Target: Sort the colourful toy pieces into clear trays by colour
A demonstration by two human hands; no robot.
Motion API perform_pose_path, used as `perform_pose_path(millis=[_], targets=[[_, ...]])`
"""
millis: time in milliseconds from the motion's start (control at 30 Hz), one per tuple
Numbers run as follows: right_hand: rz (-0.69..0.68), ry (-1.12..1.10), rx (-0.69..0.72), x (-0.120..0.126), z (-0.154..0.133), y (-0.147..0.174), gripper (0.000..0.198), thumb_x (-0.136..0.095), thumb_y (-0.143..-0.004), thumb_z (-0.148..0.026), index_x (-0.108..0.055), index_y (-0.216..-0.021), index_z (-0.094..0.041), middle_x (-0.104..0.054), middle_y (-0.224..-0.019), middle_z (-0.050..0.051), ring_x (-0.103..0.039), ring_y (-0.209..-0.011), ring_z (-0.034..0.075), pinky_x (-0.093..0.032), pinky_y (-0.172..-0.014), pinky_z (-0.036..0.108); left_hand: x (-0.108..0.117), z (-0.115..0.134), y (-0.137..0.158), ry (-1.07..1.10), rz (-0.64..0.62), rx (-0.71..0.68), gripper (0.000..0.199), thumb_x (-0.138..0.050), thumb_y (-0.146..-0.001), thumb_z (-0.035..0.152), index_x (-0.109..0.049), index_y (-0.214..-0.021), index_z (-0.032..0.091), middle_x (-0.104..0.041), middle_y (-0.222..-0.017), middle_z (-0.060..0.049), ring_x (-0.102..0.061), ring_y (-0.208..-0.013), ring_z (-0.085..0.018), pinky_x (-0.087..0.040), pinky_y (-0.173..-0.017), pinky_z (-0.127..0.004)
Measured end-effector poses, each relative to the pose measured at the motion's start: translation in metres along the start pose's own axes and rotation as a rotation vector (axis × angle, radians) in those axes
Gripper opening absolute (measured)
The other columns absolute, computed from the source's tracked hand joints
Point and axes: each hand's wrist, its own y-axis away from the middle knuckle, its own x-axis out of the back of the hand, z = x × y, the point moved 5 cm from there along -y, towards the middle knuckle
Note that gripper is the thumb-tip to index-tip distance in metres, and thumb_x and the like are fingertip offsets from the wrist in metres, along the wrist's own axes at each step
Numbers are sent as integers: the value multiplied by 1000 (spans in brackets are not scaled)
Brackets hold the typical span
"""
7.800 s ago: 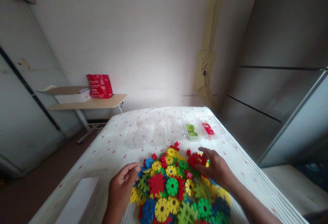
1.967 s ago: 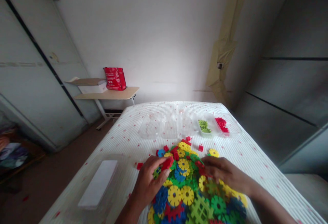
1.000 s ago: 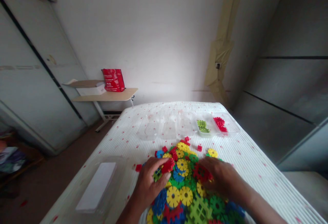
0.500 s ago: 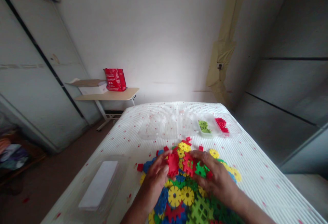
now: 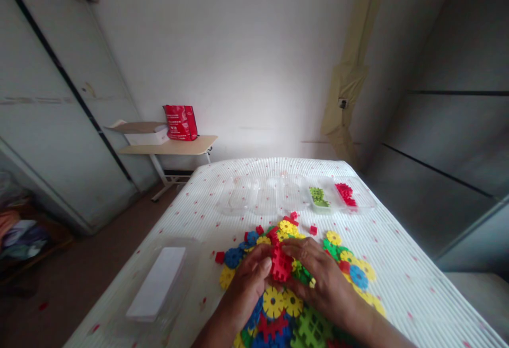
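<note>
My left hand [image 5: 254, 273] and my right hand [image 5: 314, 268] come together over a pile of plastic building pieces. Between them are red interlocking pieces [image 5: 281, 263] with notched edges, gripped from both sides and overlapping or touching; whether they are joined I cannot tell. Under and around my hands lie yellow notched discs [image 5: 272, 302], blue discs [image 5: 233, 258] and a green lattice piece [image 5: 312, 329]. The palms and some fingertips are hidden.
Clear plastic trays stand in a row across the table; one holds light green pieces [image 5: 319, 197], another red pieces [image 5: 345, 194]. At the left lies a clear lid [image 5: 186, 250] with a white card [image 5: 158, 284]. Behind, a side table [image 5: 186, 147] bears a red bag [image 5: 181, 122].
My two hands have moved together. The red pieces, held apart in each hand before, now meet between them. The view has shifted slightly.
</note>
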Motion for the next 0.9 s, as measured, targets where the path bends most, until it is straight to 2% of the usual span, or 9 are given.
perform_pose_path(millis=[233, 400, 500, 600, 700, 900], targets=[[-2, -53, -16, -3, 1, 1, 44, -62, -79, -28, -49, -121, -21, -57, -119, 13, -53, -110, 23, -48, -89, 39, -1, 1, 0, 52, 39, 22, 23, -65, -77, 35, -59, -92, 18, -64, -83, -2, -61, -78, -15, -46, -65, -24], [-20, -76, -16, -3, 2, 0, 42, -61, -78, -22, -50, -118, -21, -58, -117, 11, -52, -110, 22, -45, -91, 40, 2, -1, 1, -25, 42, 92, 30, -65, -76, 38, -58, -97, 18, -65, -89, -4, -62, -79, -17, -49, -67, -27], [-21, -73, -4, -1, 2, -2, 40, -60, -78, -19, -50, -117, -21, -58, -116, 10, -53, -107, 21, -46, -89, 40, 2, 1, 2, -111, 22, 89, 37, -63, -76, 43, -58, -102, 17, -65, -90, -5, -63, -80, -18, -49, -68, -27], [-16, -26, 23, 0, 0, -3, 41, -58, -79, -17, -49, -119, -20, -57, -117, 11, -53, -106, 21, -46, -88, 39, 1, 8, 4, -264, 20, 63, 40, -62, -75, 46, -59, -101, 16, -65, -82, -5, -63, -72, -18, -48, -59, -26], [-17, 45, 58, -3, -2, -1, 38, -54, -81, -16, -49, -119, -18, -58, -116, 12, -53, -104, 21, -47, -87, 38, 0, 12, 5, -403, 53, 72, 34, -64, -74, 41, -61, -93, 14, -63, -69, -2, -61, -60, -16, -46, -52, -24], [-67, 142, 63, -9, 0, 4, 45, -53, -82, -15, -44, -127, -17, -54, -125, 14, -50, -111, 23, -46, -90, 40, 5, 13, 3, -487, 149, 84, 24, -61, -74, 33, -63, -88, 13, -64, -61, -1, -60, -54, -15, -46, -51, -24]])
